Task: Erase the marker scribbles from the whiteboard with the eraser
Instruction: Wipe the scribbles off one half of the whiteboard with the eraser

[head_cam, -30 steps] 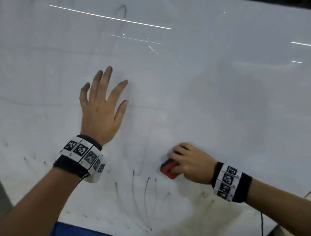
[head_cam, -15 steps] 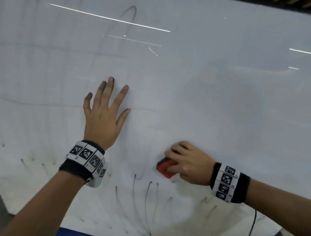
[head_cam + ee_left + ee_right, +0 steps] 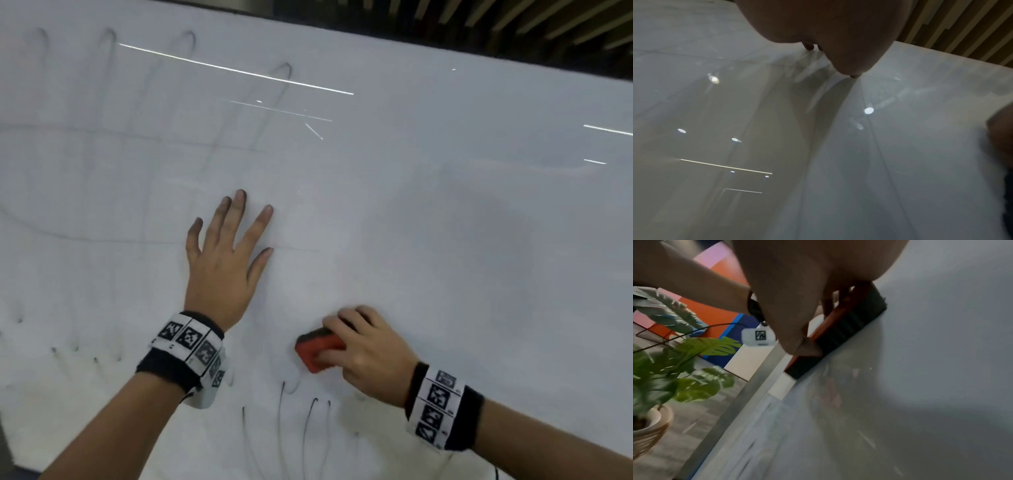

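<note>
The whiteboard (image 3: 445, 222) fills the head view. My right hand (image 3: 363, 346) grips a red eraser (image 3: 313, 351) with a dark felt pad (image 3: 840, 335) pressed flat against the board. Thin black marker loops (image 3: 308, 431) run just below the eraser, near the board's lower edge. Faint grey smeared loops (image 3: 191, 37) remain at the upper left. My left hand (image 3: 222, 253) lies flat on the board with its fingers spread, up and to the left of the eraser. Its fingertips (image 3: 240, 194) are smudged dark. The left wrist view shows only the palm (image 3: 828, 24) against the glossy board (image 3: 920, 146).
Ceiling lights reflect as bright streaks (image 3: 236, 70) on the board. Wooden slats (image 3: 513, 20) stand above the board's top edge. In the right wrist view a potted leafy plant (image 3: 674, 369) stands on the floor beside the board's metal frame (image 3: 748, 395).
The eraser in my right hand has slid a little to the left across the board. The view has tilted up, so both hands sit lower in frame and the board's top edge appears.
</note>
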Demonstrator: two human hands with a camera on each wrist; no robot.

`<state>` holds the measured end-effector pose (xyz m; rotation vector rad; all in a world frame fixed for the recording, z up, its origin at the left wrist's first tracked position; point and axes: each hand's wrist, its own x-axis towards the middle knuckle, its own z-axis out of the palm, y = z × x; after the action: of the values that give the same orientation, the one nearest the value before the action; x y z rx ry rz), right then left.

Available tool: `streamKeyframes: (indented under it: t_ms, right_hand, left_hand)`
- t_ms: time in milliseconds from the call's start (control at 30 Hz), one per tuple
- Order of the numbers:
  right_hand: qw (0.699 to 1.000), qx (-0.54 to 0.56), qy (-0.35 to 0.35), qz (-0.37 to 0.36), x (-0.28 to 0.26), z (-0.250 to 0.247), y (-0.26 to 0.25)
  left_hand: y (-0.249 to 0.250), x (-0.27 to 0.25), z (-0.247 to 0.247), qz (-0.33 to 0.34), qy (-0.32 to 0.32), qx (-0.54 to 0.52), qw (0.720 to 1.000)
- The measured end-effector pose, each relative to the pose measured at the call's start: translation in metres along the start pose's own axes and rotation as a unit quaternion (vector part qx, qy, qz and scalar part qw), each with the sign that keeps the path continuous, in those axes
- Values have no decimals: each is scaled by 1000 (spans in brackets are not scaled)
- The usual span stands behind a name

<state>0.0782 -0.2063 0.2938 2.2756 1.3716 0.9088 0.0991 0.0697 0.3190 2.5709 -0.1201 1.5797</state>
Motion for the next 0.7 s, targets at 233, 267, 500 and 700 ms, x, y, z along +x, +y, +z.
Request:
streamKeyframes:
  t_ms: [233,267,500,700]
  right_hand:
    - [915,-10,293,276,86,-117,90]
    - [892,-4,319,320,93,-127,96]
    - [994,-10,91,59,81,-12,-9]
    - [909,-48,318,265,136,-134,101]
  left_hand:
    - [-22,8,-21,62,-13,-40,997]
    - [-26,11,-27,69,-14,-66,995]
    - [-41,42,-58,-5,30,-120,992]
    - [-42,73,-56,7,58,-82,995]
